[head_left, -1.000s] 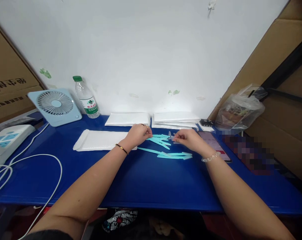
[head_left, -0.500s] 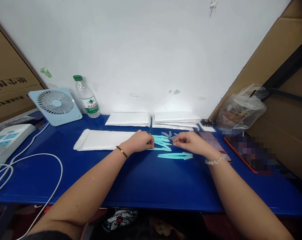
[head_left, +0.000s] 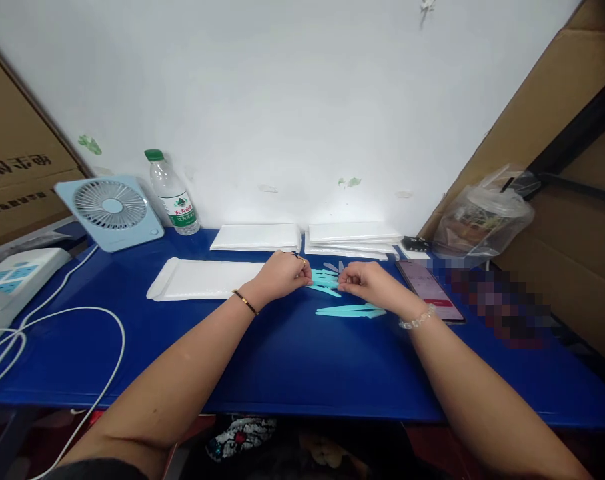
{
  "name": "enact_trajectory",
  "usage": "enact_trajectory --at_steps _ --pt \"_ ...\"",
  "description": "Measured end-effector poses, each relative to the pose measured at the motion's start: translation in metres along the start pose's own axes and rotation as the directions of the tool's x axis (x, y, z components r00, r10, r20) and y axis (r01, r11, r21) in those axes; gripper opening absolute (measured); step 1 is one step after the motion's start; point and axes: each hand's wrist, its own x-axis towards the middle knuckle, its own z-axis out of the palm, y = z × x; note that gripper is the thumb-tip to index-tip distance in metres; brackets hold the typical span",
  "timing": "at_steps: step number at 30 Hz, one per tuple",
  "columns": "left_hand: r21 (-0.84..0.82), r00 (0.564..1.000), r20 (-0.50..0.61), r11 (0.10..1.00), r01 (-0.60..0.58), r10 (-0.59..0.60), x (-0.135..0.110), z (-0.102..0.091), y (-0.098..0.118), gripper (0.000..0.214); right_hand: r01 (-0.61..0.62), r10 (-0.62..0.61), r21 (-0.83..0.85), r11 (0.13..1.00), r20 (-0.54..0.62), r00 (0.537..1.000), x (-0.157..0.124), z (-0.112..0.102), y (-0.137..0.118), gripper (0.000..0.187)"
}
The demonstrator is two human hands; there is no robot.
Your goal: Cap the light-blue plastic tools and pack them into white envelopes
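Observation:
My left hand (head_left: 282, 273) rests on the blue table (head_left: 282, 353) with its fingers curled and pinched on the left end of a bunch of light-blue strips (head_left: 325, 280). My right hand (head_left: 369, 281) is closed too, its fingertips pinching at the right end of the same bunch. A second small heap of light-blue strips (head_left: 351, 310) lies just in front of my right hand. A flat white padded envelope (head_left: 202, 280) lies to the left of my left hand.
Two stacks of white envelopes (head_left: 352, 239) lie against the wall. A phone (head_left: 429, 290) lies right of my right hand, a plastic bag (head_left: 482, 217) behind it. A small fan (head_left: 109, 210), a water bottle (head_left: 172, 193), a power strip (head_left: 9, 280) and a white cable (head_left: 82, 320) are on the left.
Both hands have drawn closer together over the bunch of strips. The loose long strip that lay below the bunch one second ago has been gathered in.

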Motion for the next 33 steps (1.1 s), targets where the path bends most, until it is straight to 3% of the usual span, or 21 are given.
enact_trajectory --at_steps 7,10,13,16,20,24,29,33 --pt "0.016 0.990 -0.070 0.993 0.120 -0.119 0.004 0.008 -0.015 0.018 -0.179 0.178 -0.017 0.984 -0.053 0.983 -0.006 -0.022 0.022 0.018" --pt "-0.036 0.987 -0.110 0.993 0.117 -0.120 0.002 0.008 -0.012 0.020 -0.208 0.208 -0.005 0.978 0.086 0.974 -0.017 -0.034 0.027 0.018" --pt "-0.090 0.992 -0.088 0.993 0.082 -0.090 -0.002 0.005 -0.005 0.016 -0.227 0.224 -0.023 0.974 0.272 0.936 -0.024 -0.037 0.030 0.016" --pt "-0.144 0.998 -0.048 0.989 0.040 -0.047 -0.005 0.002 0.006 0.021 -0.218 0.225 -0.060 0.974 0.328 0.918 -0.023 -0.032 0.027 0.013" --pt "-0.167 0.999 -0.011 0.985 -0.045 0.043 -0.007 0.003 0.022 0.030 -0.128 0.129 -0.023 0.992 0.251 0.959 -0.017 -0.022 0.013 0.015" --pt "-0.103 0.995 0.018 0.990 -0.100 0.102 -0.005 0.005 0.024 0.018 -0.059 0.045 0.076 0.995 0.170 0.984 -0.011 -0.015 0.003 0.020" --pt "-0.032 0.996 -0.088 0.999 -0.010 0.007 0.000 0.003 0.001 0.017 -0.121 0.117 0.067 0.990 0.054 0.992 -0.007 -0.015 0.016 0.020" --pt "0.001 0.993 -0.088 0.997 0.072 -0.072 0.001 0.010 -0.014 0.017 -0.190 0.190 0.019 0.982 -0.001 0.982 -0.008 -0.023 0.021 0.021"
